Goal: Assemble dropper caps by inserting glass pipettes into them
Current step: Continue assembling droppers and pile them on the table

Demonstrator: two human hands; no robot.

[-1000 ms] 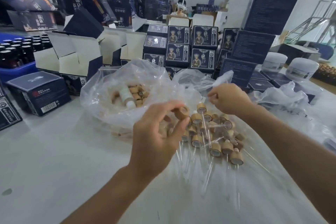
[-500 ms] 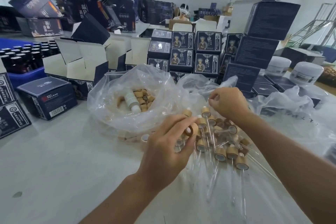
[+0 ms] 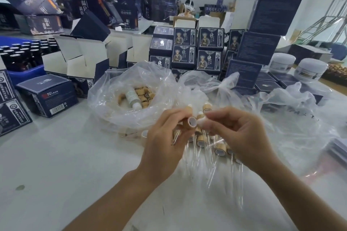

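The left hand [image 3: 165, 137] has its fingers curled around a wooden dropper cap [image 3: 190, 121], which it pinches between thumb and fingertips; the open end of the cap, white inside, faces toward the right hand. The right hand [image 3: 238, 135] is also curled, and its thumb and first finger pinch something small at the tips, just beside the mouth of the cap. I cannot tell for sure if this is a glass pipette, because it is transparent and blurred there. Both hands are above the pile of assembled droppers [image 3: 208, 142], which lies on a clear plastic sheet [image 3: 281, 137] on the white table [image 3: 65, 165]. More loose caps [image 3: 143, 93] lie inside an open plastic bag [image 3: 120, 103], together with a small white bottle [image 3: 133, 98].

Compared with half a second ago, the right hand has left the back of the pile and come toward the left hand, so the two hands are now almost touching. The left hand has lifted and turned the cap, so its opening is now seen.

On the dark blue cartons [image 3: 185, 38] behind the bag a figure in a headdress is printed with Chinese characters, too small to read. The dark blue box [image 3: 47, 93] on the left has a barcode label and a red mark with small white writing, which is not legible. Two white jars [image 3: 309, 69] stand on the right.
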